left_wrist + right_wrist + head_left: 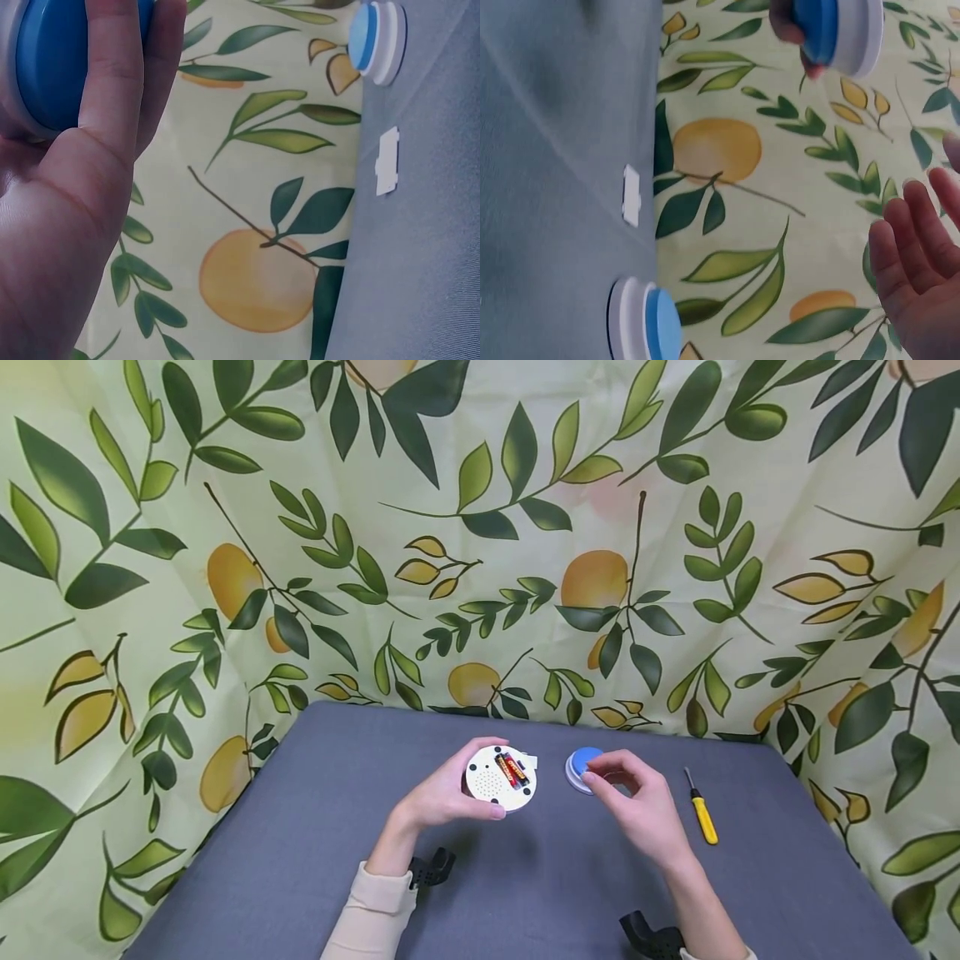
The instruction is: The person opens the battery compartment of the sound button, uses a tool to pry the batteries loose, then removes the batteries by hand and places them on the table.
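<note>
My left hand grips a round push button by its rim, its white underside turned up towards the head camera. Two red-and-black batteries lie in the uncovered compartment there. In the left wrist view the button's blue top faces the palm and fingers. Behind it on the table, a small white battery cover lies flat. A second blue-and-white push button sits to the right. In the head view my right hand overlaps its edge; the right wrist view shows relaxed fingers with nothing visible in them.
A screwdriver with a yellow handle lies to the right of my right hand. The grey-blue table ends at a leaf-and-fruit patterned cloth at the back and sides. Black wrist-camera mounts sit at both wrists.
</note>
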`<state>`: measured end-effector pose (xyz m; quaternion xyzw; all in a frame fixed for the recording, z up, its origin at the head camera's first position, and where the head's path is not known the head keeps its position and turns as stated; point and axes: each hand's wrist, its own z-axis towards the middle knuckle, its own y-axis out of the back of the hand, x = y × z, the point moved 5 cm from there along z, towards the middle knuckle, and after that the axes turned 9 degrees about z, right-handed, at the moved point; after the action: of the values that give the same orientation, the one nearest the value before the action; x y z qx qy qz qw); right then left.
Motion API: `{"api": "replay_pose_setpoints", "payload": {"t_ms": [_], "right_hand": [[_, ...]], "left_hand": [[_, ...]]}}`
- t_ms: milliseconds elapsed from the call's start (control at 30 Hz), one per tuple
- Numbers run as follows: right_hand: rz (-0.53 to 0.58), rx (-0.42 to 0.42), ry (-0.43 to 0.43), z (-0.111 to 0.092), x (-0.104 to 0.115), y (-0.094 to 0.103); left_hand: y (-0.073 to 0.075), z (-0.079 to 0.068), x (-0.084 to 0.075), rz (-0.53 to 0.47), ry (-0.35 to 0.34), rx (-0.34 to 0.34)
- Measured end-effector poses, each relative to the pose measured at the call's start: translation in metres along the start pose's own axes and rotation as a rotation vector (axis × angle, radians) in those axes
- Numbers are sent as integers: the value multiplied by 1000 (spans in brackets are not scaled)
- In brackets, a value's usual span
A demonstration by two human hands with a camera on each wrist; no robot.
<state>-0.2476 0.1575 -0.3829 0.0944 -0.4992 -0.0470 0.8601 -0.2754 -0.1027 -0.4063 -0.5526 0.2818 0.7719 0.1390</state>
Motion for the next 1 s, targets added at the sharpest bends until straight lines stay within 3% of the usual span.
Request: {"api": "replay_pose_setpoints", "payload": {"t_ms": [433, 833, 1000], "right_hand": [[88, 146, 50, 0, 1, -41], [73, 211, -116, 7, -6, -56], [61, 201, -105, 9, -2, -58]], "left_hand": [[-2, 0, -1, 20, -19, 14], [-7, 1, 0, -10, -40, 64], [-6, 1, 1, -19, -40, 72]]}}
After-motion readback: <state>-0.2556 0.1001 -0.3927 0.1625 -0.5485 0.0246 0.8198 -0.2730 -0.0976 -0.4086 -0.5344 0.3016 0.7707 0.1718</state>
